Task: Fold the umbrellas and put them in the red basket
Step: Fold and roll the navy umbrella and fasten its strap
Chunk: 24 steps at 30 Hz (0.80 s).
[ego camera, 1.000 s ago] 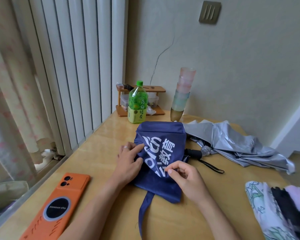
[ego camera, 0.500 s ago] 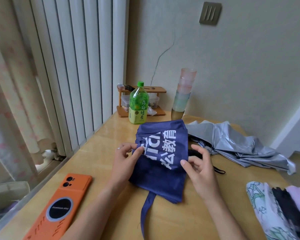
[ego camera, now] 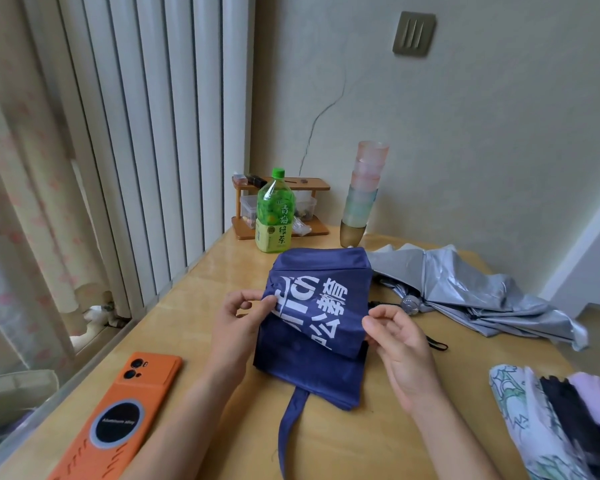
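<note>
A navy blue umbrella (ego camera: 321, 282) with white lettering lies half-folded in the middle of the wooden table (ego camera: 194, 296), its strap trailing toward me. My left hand (ego camera: 238, 320) pinches the left edge of a raised fabric panel. My right hand (ego camera: 397, 337) pinches the same panel's right edge. A silver umbrella (ego camera: 465, 292) lies collapsed and unfolded behind and to the right, its black wrist strap beside my right hand. A patterned white, black and lilac umbrella (ego camera: 561, 420) lies at the lower right. No red basket is in view.
An orange phone (ego camera: 125, 414) lies at the near left by the window ledge. A green tea bottle (ego camera: 275, 213), a small wooden rack (ego camera: 281, 206) and a stack of coloured cups (ego camera: 361, 195) stand at the back against the wall.
Both hands moved outward from pressing the blue fabric to pinching a panel's left and right edges. The lettered panel now lifts and stretches between them.
</note>
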### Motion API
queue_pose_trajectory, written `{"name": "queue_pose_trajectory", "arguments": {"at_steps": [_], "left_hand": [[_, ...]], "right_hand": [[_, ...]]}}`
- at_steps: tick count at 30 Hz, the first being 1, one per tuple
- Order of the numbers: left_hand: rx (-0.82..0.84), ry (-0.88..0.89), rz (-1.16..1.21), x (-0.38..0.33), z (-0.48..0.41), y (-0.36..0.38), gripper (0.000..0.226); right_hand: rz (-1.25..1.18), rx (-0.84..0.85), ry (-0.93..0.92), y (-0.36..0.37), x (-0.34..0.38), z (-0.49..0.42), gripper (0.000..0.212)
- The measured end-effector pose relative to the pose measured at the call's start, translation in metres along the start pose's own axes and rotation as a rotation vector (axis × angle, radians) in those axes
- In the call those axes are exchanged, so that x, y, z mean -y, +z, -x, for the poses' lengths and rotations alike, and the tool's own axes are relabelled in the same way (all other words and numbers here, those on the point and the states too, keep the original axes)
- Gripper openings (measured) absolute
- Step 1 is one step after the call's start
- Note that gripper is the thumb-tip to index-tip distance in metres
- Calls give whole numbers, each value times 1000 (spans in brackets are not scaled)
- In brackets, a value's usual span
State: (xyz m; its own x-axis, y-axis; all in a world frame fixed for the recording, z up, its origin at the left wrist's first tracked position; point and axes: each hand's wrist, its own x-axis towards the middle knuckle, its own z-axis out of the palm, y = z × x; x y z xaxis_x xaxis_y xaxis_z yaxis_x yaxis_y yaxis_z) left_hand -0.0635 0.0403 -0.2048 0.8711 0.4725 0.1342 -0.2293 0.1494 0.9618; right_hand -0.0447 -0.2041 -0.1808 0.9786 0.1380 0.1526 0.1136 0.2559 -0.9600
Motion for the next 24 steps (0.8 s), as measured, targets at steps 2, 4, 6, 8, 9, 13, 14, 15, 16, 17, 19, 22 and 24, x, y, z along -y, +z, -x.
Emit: {"name": "queue_pose_trajectory", "arguments": {"at_steps": [2, 4, 6, 8, 9, 13, 14, 15, 16, 17, 19, 22, 24], "left_hand": [[19, 2, 23, -3, 2, -1, 29], [24, -35, 17, -6, 5, 2, 29], [44, -68, -30, -9, 9, 6, 39], [84, -75, -78, -6, 9, 6, 54], [98, -71, -82, -1, 7, 3, 56], [63, -45, 17, -4, 4, -1, 20], [61, -22, 22, -6, 5, -1, 15], [72, 2, 23, -7, 5, 0, 13], [82, 20, 13, -9, 7, 2, 11], [89, 33, 4, -9, 7, 3, 11], [100, 53, -6, -9, 7, 3, 12], [119, 59, 6, -11, 8, 3, 8], [110, 52, 17, -9, 7, 1, 7]], "right_hand": [[24, -46, -40, 0, -1, -2, 19], [70, -55, -70, -1, -1, -2, 19], [106, -42, -100, -1, 0, 0, 19], [133, -27, -115, -2, -1, 0, 20], [144, -19, -118, -2, -2, 0, 21], [168, 6, -132, -2, -2, 0, 29], [171, 3, -137, -2, -2, 0, 29], [172, -3, -142, -1, -2, 1, 29], [171, -12, -144, -1, -1, 1, 30], [165, -24, -141, 0, -1, 1, 33], [147, -26, -108, 1, 1, 3, 40], [183, 85, 9, 2, 1, 5, 54], [319, 185, 62, 0, 0, 7, 77]]}}
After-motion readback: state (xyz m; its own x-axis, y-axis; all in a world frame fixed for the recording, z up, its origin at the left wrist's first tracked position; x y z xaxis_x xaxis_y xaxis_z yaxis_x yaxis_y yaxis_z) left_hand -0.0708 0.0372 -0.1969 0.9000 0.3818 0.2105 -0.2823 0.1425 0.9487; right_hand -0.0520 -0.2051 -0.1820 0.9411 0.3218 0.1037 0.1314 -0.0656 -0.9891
